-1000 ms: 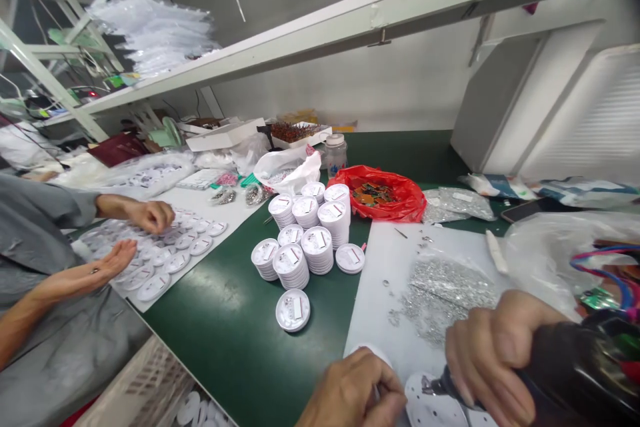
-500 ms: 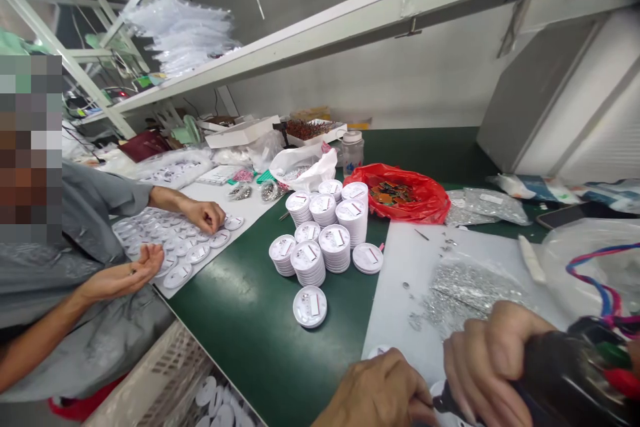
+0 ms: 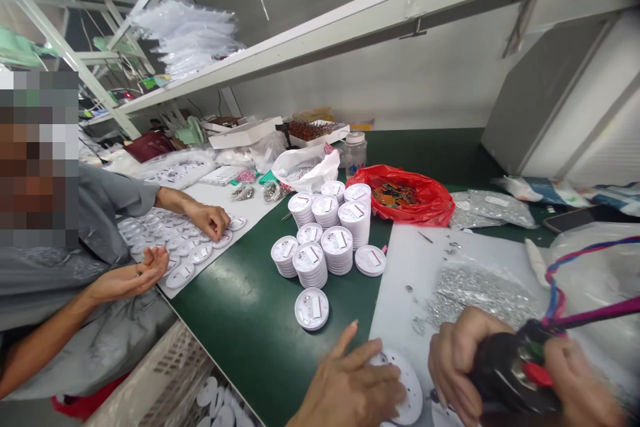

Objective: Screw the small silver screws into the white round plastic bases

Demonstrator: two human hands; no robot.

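Observation:
My left hand (image 3: 350,380) lies with fingers spread over a white round plastic disc (image 3: 413,390) at the mat's front edge, fingertips touching its face. My right hand (image 3: 457,360) is wrapped round a black electric screwdriver (image 3: 515,370) with a red switch; its tip is hidden behind the fingers. Part of another white disc (image 3: 443,415) shows below that hand. Ahead, small silver metal parts (image 3: 475,293) lie heaped on the white mat (image 3: 400,267). Stacked white round discs (image 3: 336,250) with labels stand on the green table, and a shorter stack (image 3: 311,309) sits nearer me.
A red plastic bag (image 3: 435,203) of small boards lies behind the mat, beside a clear bottle (image 3: 355,153). At left, a co-worker's hands (image 3: 210,220) are over rows of discs. A shelf (image 3: 320,47) crosses above; a cord (image 3: 590,253) hangs at right.
My left hand has shifted left and its fingers have spread, uncovering the white disc. My right hand has turned the screwdriver and drawn slightly left.

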